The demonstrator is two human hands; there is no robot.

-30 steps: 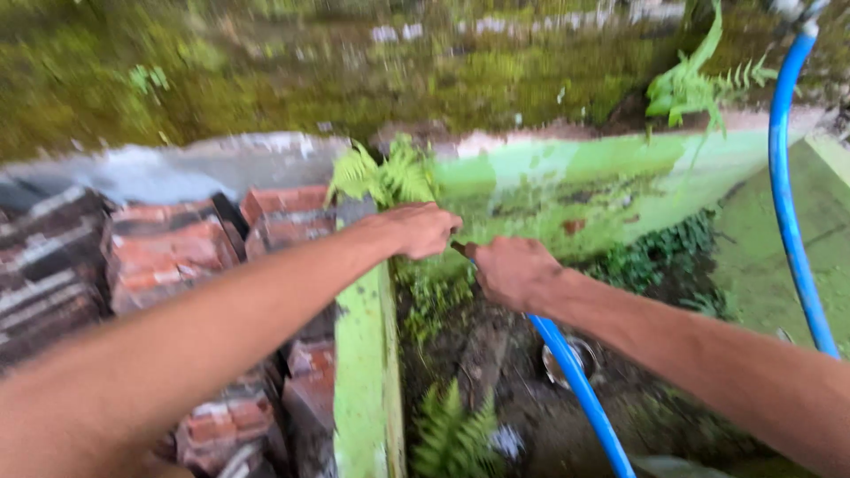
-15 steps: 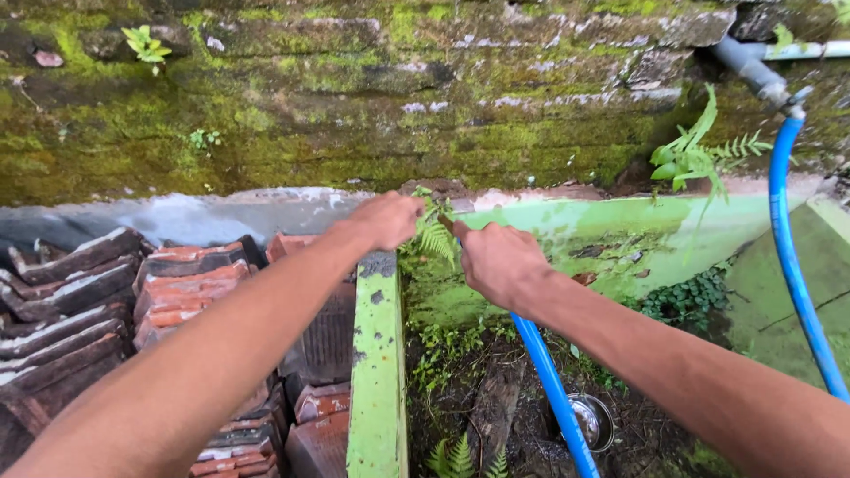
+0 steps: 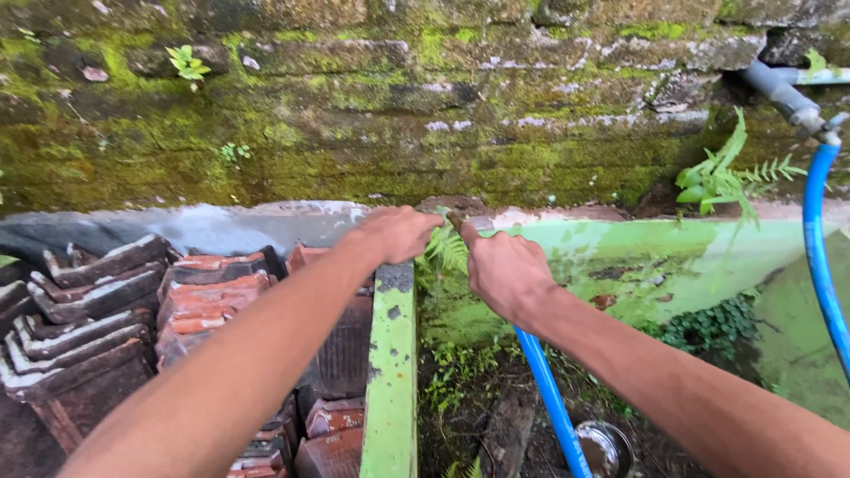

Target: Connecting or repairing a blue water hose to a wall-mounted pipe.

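Mossy wall behind, left hand [image 3: 396, 233] closed on fern [image 3: 445, 250] — fronds drooping toward the viewer, right hand [image 3: 506, 272] gripping thin upright tool [image 3: 456, 222].

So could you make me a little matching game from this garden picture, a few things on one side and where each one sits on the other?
Things:
1. stacked roof tiles
2. blue hose
3. small fern
4. metal bowl

Places:
A. on the ground at the bottom, beside the hose
B. between the left hand and right hand
C. left of the green wall
D. running down under the right forearm

Pairs: 1-C, 2-D, 3-B, 4-A
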